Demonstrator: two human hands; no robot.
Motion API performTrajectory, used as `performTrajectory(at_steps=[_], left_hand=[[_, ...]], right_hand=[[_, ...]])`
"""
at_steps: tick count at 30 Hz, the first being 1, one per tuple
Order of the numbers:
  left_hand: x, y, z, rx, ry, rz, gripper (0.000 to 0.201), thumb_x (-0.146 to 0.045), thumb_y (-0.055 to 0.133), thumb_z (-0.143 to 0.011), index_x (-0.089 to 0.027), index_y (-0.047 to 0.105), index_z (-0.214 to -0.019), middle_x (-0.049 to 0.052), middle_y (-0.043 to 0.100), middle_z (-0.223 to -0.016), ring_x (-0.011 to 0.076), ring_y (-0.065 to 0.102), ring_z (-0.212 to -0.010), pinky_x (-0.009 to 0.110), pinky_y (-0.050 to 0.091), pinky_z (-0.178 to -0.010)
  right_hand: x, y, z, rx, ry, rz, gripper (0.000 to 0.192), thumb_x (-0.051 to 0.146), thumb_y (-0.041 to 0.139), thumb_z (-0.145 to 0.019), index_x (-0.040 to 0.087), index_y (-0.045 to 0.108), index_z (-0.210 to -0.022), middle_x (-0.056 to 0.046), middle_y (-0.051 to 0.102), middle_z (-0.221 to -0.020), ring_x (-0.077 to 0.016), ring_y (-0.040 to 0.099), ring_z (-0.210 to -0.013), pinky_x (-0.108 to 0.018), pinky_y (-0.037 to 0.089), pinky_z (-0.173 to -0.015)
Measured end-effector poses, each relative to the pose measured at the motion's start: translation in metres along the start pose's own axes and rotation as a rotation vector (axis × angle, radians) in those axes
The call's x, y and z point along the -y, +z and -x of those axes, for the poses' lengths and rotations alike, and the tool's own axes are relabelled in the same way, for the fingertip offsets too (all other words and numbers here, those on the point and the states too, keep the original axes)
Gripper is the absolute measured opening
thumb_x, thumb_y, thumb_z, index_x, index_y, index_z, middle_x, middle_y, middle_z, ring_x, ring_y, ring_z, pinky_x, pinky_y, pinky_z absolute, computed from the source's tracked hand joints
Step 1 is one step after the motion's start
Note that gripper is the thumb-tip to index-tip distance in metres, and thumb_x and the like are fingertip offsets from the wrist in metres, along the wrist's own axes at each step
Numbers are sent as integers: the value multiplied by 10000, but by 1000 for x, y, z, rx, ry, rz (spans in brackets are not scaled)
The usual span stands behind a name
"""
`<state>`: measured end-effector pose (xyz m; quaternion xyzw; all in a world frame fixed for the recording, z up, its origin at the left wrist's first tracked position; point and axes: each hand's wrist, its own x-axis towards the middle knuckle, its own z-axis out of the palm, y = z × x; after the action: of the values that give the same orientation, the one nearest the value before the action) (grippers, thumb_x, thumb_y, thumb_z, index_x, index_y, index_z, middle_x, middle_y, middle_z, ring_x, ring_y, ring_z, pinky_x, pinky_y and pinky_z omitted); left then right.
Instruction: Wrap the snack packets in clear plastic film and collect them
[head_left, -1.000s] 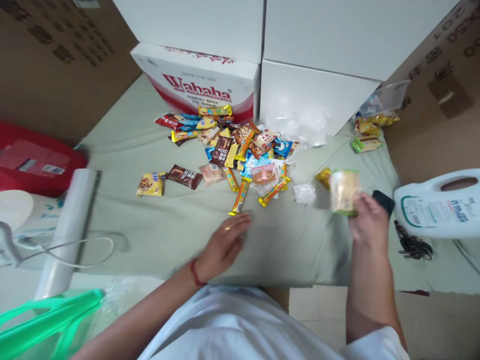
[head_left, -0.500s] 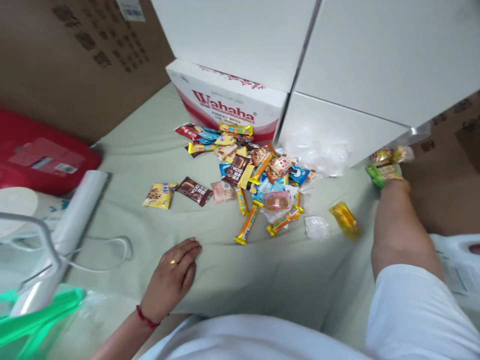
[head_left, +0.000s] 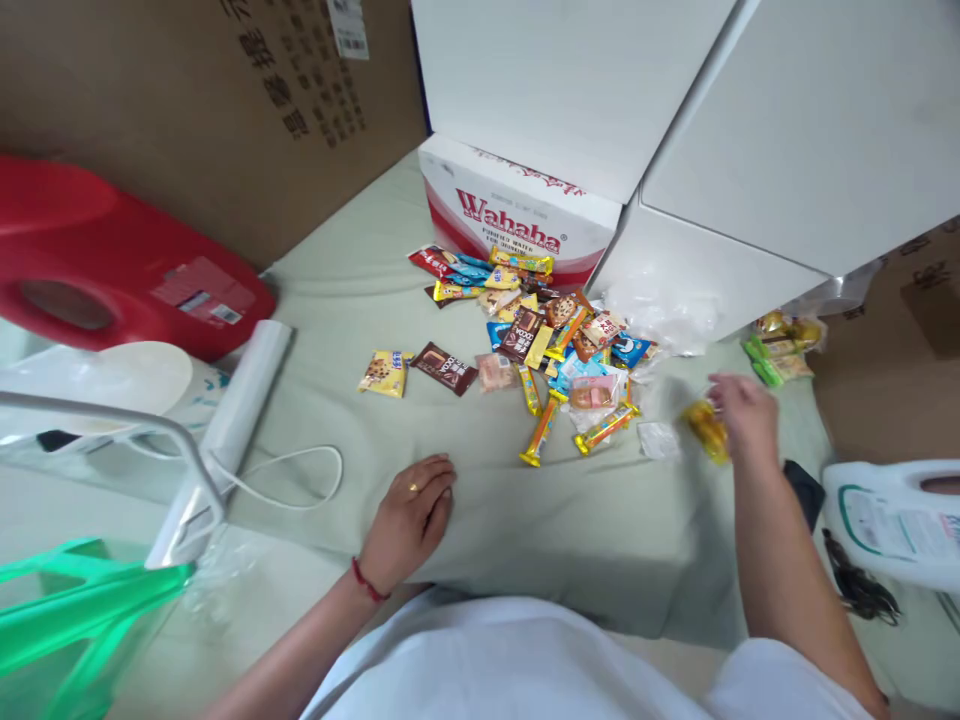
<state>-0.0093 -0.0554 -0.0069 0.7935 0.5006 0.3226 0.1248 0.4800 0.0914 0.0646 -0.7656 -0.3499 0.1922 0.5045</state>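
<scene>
A heap of small snack packets (head_left: pixel 547 330) lies on the pale green cloth (head_left: pixel 585 540), in front of a Wahaha carton (head_left: pixel 517 215). My left hand (head_left: pixel 409 515) rests flat on the cloth near its front edge, holding nothing, with a ring and a red wrist band. My right hand (head_left: pixel 742 415), blurred, is at a yellow packet (head_left: pixel 703 430) to the right of the heap, fingers over it; a grip is not clear. A small white sachet (head_left: pixel 658 440) lies just left of that packet.
White boxes (head_left: pixel 787 130) stand behind the heap, and more packets (head_left: pixel 780 340) sit by them at the right. Left: red jug (head_left: pixel 112 270), film roll (head_left: pixel 240 410), white cable (head_left: pixel 300 485), green bag (head_left: pixel 67 610). Right: white jug (head_left: pixel 892 520), black object (head_left: pixel 806 490).
My right hand let go of the green-edged packet at the far right pile and came back left to the yellow packet. My left hand stayed on the cloth. The view shifted left.
</scene>
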Motion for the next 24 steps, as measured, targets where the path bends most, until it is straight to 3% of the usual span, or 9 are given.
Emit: performTrajectory(at_steps=[3,5,7,9,11,15,18,21,24], left_hand=[[3,0,3,-27,-6,72,230,-108,519,-928,-195,696,-1048,91,743,-1133,248,673,-1186,436,563,-1017],[4,0,4,-22,-30,127,224,-119,510,-921,-199,705,-998,89,748,-1093,246,678,-1165,433,563,-1005],[4,-2,5,-16,-79,200,220,-140,502,-921,-203,709,-964,90,745,-1076,241,682,-1130,426,563,-982],[1,-5,5,-46,-153,308,203,-178,507,-929,-200,708,-953,90,734,-1048,227,686,-1054,409,564,-937],[-6,-10,4,-100,-264,460,166,-242,544,-934,-196,702,-959,82,712,-998,202,674,-950,370,563,-865],[-36,-14,-3,-33,-572,958,250,-433,683,-889,-195,671,-965,50,656,-918,154,640,-800,255,514,-654],[-58,-12,-12,71,-723,1281,491,-487,865,-713,-197,649,-1046,74,671,-1051,175,652,-888,234,513,-635],[-64,-10,-19,71,-828,1418,542,-482,946,-582,-169,657,-917,47,672,-948,151,632,-842,236,524,-668],[-54,-14,-20,-70,-961,1535,513,-515,932,-592,-167,612,-792,-18,608,-745,96,595,-695,189,474,-597]], right_hand=[[1,20,50,292,102,129,312,327,807,-648,176,742,-913,-34,699,-722,-169,557,-580,-303,422,-563],[4,26,66,237,74,169,278,312,795,-607,174,711,-833,-9,657,-649,-162,545,-562,-295,412,-565],[12,24,77,73,12,129,249,357,739,-648,183,666,-812,11,617,-639,-148,524,-565,-290,409,-574],[22,20,97,-92,-63,-42,292,411,714,-677,194,634,-856,19,617,-709,-131,511,-586,-281,414,-580],[31,22,134,-99,-94,-262,338,430,759,-660,203,620,-868,33,605,-735,-113,492,-586,-264,408,-566],[42,46,237,292,59,-415,353,413,857,-653,216,655,-864,69,541,-637,-100,447,-544,-246,375,-538],[46,66,299,496,102,-368,286,415,843,-711,220,701,-867,48,596,-671,-111,476,-574,-260,400,-566],[48,76,325,617,91,-347,246,409,836,-749,223,728,-869,41,606,-677,-120,494,-607,-265,417,-597],[47,80,323,651,251,-476,307,409,890,-686,223,710,-851,53,569,-664,-99,451,-577,-243,389,-558]])
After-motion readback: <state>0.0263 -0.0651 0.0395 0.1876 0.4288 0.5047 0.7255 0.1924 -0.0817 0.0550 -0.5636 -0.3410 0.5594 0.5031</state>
